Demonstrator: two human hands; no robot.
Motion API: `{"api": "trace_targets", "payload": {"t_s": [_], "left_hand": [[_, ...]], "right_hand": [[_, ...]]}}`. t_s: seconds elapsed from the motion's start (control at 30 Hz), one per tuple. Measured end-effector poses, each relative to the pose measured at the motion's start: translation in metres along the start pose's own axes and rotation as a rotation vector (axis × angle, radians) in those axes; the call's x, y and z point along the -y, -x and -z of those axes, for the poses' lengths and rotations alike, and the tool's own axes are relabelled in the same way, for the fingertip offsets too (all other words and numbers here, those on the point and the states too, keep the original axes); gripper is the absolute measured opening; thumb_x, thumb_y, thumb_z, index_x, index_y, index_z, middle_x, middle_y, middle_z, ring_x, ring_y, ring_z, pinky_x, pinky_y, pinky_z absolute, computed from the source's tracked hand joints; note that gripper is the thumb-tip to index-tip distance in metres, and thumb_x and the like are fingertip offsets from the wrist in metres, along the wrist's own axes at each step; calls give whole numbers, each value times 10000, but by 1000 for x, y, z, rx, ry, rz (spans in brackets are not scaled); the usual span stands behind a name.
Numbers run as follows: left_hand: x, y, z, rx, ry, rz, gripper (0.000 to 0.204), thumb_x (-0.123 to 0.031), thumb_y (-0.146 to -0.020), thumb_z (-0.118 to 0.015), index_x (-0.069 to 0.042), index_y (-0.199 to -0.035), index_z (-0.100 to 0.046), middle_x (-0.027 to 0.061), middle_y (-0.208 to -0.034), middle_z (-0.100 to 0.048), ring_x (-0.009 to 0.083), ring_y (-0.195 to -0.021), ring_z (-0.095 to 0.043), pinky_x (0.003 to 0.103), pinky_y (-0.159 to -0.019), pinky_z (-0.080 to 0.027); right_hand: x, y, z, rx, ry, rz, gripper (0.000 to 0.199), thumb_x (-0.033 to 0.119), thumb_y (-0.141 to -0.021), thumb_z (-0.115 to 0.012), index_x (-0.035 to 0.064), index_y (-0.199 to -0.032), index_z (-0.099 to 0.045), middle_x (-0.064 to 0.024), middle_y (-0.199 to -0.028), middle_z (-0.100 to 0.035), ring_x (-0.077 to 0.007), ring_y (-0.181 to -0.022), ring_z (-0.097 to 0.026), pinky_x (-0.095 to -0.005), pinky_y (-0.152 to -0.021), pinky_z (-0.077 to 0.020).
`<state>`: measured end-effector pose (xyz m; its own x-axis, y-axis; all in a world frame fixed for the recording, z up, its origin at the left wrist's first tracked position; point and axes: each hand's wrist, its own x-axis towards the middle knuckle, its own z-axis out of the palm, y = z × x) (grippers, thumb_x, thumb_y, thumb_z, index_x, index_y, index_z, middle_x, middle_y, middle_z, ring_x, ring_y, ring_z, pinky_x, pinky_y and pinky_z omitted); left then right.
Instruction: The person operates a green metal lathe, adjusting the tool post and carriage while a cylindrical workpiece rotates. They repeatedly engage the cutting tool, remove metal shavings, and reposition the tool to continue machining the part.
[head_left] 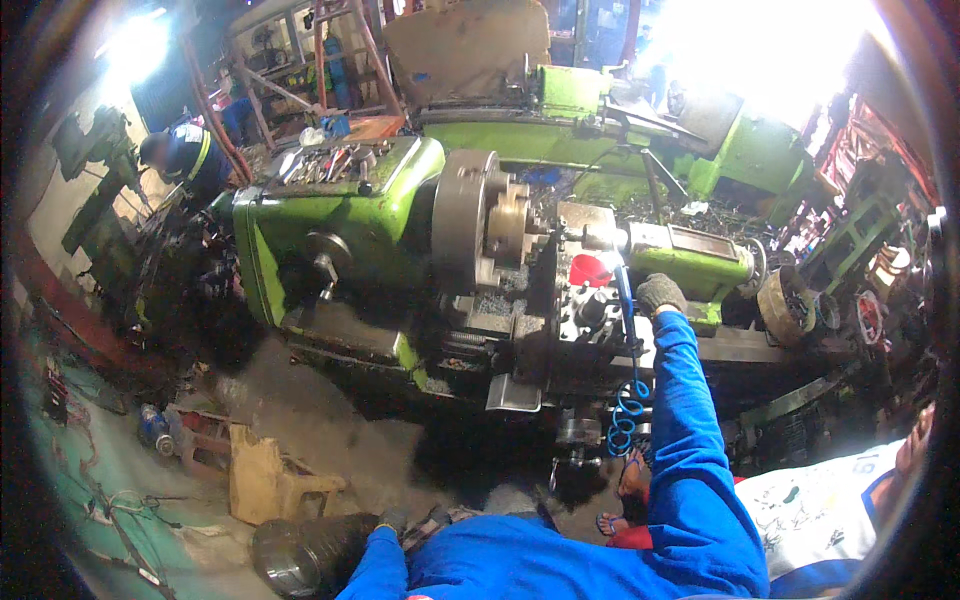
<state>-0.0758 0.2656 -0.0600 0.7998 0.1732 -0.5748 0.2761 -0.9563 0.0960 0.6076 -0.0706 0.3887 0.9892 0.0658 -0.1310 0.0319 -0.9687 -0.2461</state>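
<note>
My right hand (660, 293), in a grey glove, reaches out to the front of the lathe's green tailstock (688, 262). Its fingers are curled closed, and what they grip, if anything, is hidden. Just left of it a blue coiled air hose (628, 400) hangs down over the carriage. A red cup (590, 270) sits on the carriage, left of the hose. The lathe chuck (468, 222) holds a brass-coloured round workpiece (508, 225). Low in the view my gloved left hand (393, 520) is beside a dark metal drum (310, 555); its fingers are too hidden to read.
Hand tools (335, 162) lie on the green headstock (340, 215). A yellowish plastic stool (270, 475) stands on the floor at left. A bucket (785, 305) is beyond the tailstock. One person in white (815, 510) is close at right; another (195, 155) is at far left.
</note>
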Motion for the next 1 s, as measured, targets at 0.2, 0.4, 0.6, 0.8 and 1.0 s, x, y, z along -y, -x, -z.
{"api": "trace_targets", "payload": {"t_s": [0.2, 0.4, 0.6, 0.8, 1.0], "left_hand": [[5, -32, 15, 108, 60, 75, 388, -371, -966, -580, -122, -1214, -744, 169, -1302, -705, 378, -1201, -664, 508, -1010, -531], [-2, -28, 15, 113, 208, 96, 373, -324, -993, -552, -108, -1243, -726, 188, -1311, -696, 386, -1213, -657, 518, -1018, -525], [13, -10, 30, 171, 303, 127, 363, -303, -1002, -539, -104, -1246, -720, 196, -1300, -698, 393, -1205, -660, 524, -1017, -524], [46, -5, 100, 214, 268, 154, 354, -282, -1010, -526, -100, -1250, -714, 205, -1289, -700, 399, -1197, -662, 530, -1017, -523], [60, -47, 179, 203, 163, 91, 346, -261, -1018, -513, -97, -1254, -707, 213, -1278, -701, 406, -1189, -665, 536, -1016, -521]], "right_hand": [[10, 18, 16, -13, -24, -28, 441, 292, -871, -586, 57, -1202, -759, -227, -1319, -687, -398, -1259, -646, -480, -1071, -515], [-16, -12, -14, -181, -113, 94, 378, 332, -890, -592, 70, -1091, -775, -212, -1201, -723, -408, -1162, -668, -484, -1022, -524], [-15, 8, -11, -295, -305, 192, 339, 323, -936, -601, 28, -993, -759, -225, -1037, -735, -426, -1038, -676, -491, -930, -529], [4, 25, -6, -314, -441, 136, 223, 242, -939, -676, 41, -1008, -742, -185, -924, -739, -366, -942, -707, -435, -834, -532], [-1, 22, -22, -403, -563, 89, 166, 156, -968, -689, -1, -1002, -729, -89, -752, -688, -178, -631, -616, -342, -603, -479]]}}
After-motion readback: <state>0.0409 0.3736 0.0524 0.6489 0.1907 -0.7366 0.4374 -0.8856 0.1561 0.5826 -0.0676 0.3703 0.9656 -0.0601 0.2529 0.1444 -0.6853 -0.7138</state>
